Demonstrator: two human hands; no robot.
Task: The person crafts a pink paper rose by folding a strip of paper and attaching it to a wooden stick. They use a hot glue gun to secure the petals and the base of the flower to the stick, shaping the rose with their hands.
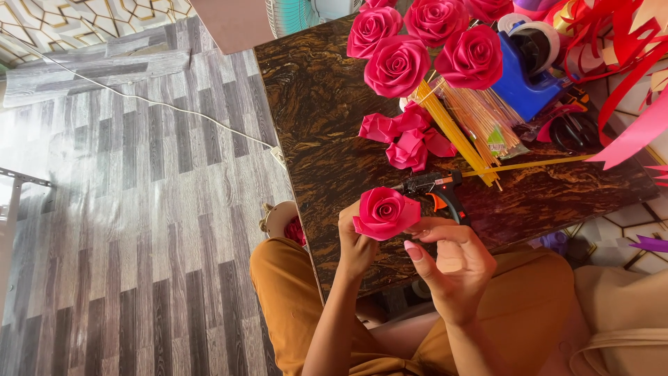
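**Pink ribbon rose held over a dark marbled table**

At the near edge of the dark marbled table (327, 125), both hands meet around a single pink ribbon rose (385, 212). The left hand (356, 244) cups it from below and behind, fingers curled together against the underside of the bloom. The right hand (452, 261) comes in from the other side, thumb and fingertips pinched on the outer petals, the remaining fingers bent loosely. The rose sits just above the table's edge, over the person's lap, face turned up.

Just behind the rose, a black glue gun (438, 191) with an orange trigger lies on the tabletop, close to the right hand but apart from it. Further back lies a small heap of folded pink ribbon pieces (407, 139). Beside it, a bundle of thin yellow sticks (463, 125) fans out across the table, partly in a clear packet, I think, though the wrapping is hard to make out.

At the far end, a cluster of finished pink roses (424, 42) stands upright; whatever holds them is hidden beneath the blooms. A blue tape dispenser (525, 69) sits beside them, with red ribbon strips (619, 49) tangled to its right.

Beneath the table, near the person's knee, a small round container (280, 217) shows something pink inside.
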